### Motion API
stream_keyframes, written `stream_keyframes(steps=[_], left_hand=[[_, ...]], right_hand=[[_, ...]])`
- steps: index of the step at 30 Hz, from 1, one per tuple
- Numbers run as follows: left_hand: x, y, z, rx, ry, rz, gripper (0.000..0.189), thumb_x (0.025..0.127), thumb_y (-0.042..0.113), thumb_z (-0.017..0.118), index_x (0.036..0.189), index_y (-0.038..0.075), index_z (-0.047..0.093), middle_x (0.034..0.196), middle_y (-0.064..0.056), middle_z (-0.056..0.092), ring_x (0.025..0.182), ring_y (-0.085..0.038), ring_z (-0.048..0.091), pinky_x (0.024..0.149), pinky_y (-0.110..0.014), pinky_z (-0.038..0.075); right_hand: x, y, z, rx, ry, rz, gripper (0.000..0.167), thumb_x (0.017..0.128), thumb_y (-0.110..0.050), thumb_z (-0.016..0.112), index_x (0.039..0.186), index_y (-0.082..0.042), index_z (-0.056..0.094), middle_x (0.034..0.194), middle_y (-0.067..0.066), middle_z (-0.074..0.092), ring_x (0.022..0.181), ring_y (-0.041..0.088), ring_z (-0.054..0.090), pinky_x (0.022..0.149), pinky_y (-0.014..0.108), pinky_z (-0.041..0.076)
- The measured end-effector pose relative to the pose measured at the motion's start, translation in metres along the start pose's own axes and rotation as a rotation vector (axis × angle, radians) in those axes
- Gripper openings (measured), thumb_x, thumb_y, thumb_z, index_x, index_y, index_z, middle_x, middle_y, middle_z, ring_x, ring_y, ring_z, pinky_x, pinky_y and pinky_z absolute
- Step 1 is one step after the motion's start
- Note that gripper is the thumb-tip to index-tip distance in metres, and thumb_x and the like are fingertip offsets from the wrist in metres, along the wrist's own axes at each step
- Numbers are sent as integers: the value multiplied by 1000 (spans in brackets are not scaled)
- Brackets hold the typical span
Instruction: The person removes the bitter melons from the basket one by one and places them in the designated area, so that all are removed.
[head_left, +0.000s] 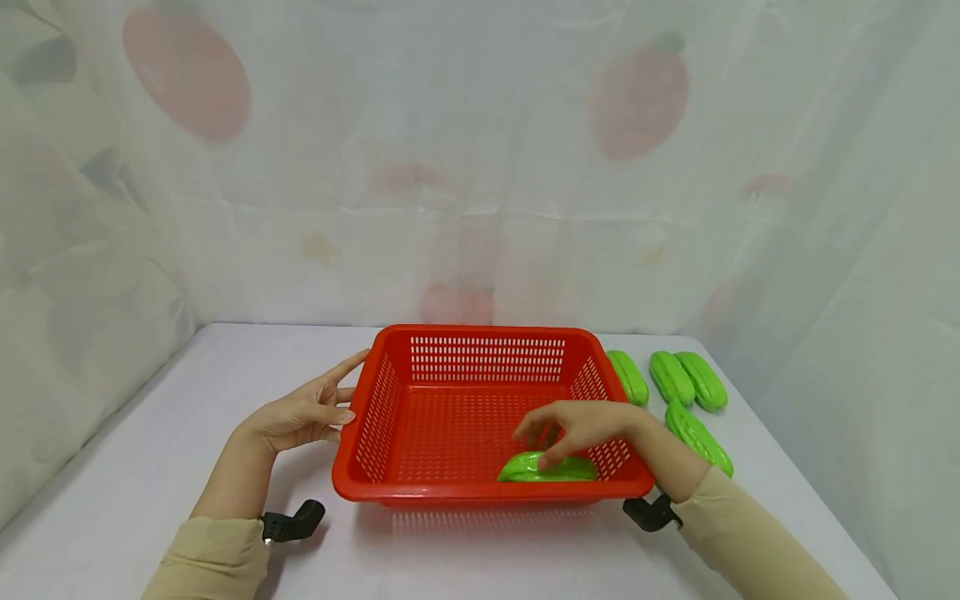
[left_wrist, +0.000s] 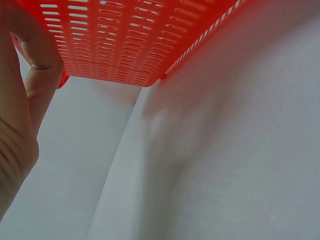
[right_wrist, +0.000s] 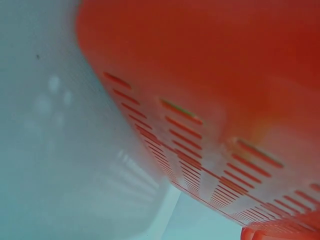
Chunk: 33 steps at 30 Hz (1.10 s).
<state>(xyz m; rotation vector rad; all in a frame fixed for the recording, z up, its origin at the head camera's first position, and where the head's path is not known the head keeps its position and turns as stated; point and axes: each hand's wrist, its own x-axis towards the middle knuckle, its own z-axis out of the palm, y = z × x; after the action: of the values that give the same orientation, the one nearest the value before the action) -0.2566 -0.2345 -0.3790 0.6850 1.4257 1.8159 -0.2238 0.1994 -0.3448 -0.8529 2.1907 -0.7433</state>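
Observation:
A red plastic basket (head_left: 468, 492) with slotted walls sits in the middle of the table. At its left side, my left hand (head_left: 303, 412) holds the rim, thumb at the rim's edge and fingers behind and under it. The left wrist view shows the hand (left_wrist: 17, 100) beside the slotted outer wall. Inside the basket's near right part lies a green bitter melon (head_left: 525, 468), ridged and glossy. My right hand (head_left: 581, 425) reaches over the right rim above it, thumb tip over the melon and the other fingers loosely bent above. The basket wall hides this hand in the right wrist view.
Several more bitter melons (head_left: 671, 379) lie on the white table (head_left: 780, 500) to the right of the basket, one (head_left: 697, 435) near my right forearm. A pale printed curtain (head_left: 480, 167) hangs behind and along both sides.

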Motion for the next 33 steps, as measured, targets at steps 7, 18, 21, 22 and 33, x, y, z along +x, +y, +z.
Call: stream_keyframes(steps=[7,18,21,22,33], left_hand=[[0,0,0,-4,-4,-2,94,97,-4,50,158,27,-14,135,-9,61,102,-17,71,80,-33,63],[0,-1,0,-13,3,-3,95,96,-5,50,158,27,-15,136,-8,60,101,-16,71,80,-33,63],[0,-1,0,-12,7,-3,96,96,-5,51,158,27,-15,137,-8,60,102,-16,71,81,-33,63],[0,-1,0,-14,7,-3,96,96,-5,51,158,27,-15,137,-9,60,103,-16,71,81,-33,63],[0,0,0,-24,0,-1,96,96,-5,52,158,27,-14,138,-9,59,105,-19,71,83,-37,62]], right_hand=[[1,1,2,-58,-56,29,48,85,-24,73,132,-23,61,120,-8,64,107,8,58,92,23,51],[2,0,2,-38,-81,34,55,78,-13,76,129,-28,61,117,-8,63,105,11,57,91,25,52],[2,0,2,-38,-87,25,56,78,-10,75,130,-26,61,117,-6,63,105,12,57,90,25,52],[2,0,2,-40,-87,21,56,78,-9,75,130,-26,61,117,-6,64,105,12,57,90,25,52],[1,0,2,-50,-41,9,56,76,-7,76,128,-26,63,113,-6,65,101,11,59,88,26,54]])
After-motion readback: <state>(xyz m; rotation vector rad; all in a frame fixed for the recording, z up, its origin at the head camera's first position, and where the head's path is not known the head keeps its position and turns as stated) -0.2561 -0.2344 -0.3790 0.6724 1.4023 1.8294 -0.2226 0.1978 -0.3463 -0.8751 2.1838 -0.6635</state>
